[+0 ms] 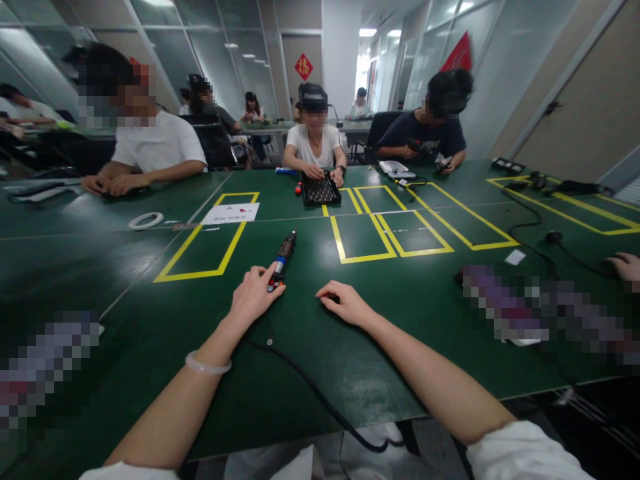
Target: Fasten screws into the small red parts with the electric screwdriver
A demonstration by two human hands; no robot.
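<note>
My left hand (pixel 254 295) rests on the table, its thumb and fingers around the rear end of an electric screwdriver (pixel 285 250). The screwdriver lies on the green tabletop, dark with a blue band and a silver section, its tip directed away from me. Small red and orange parts show between thumb and index finger. From below the hand a black cable (pixel 310 383) runs toward the table's near edge. Apart from the tool, my right hand (pixel 346 301) lies to its right on the bare table, fingers loosely bent with a gap by the thumb. Nothing shows in it.
Yellow tape outlines (pixel 363 258) mark the green table (pixel 400 360). A printed sheet (pixel 231 213) and white tape roll (pixel 146 221) lie ahead left. Across the table, a person handles a black tray (pixel 323 193); others sit either side. Blurred-out devices (pixel 500 303) lie right and left.
</note>
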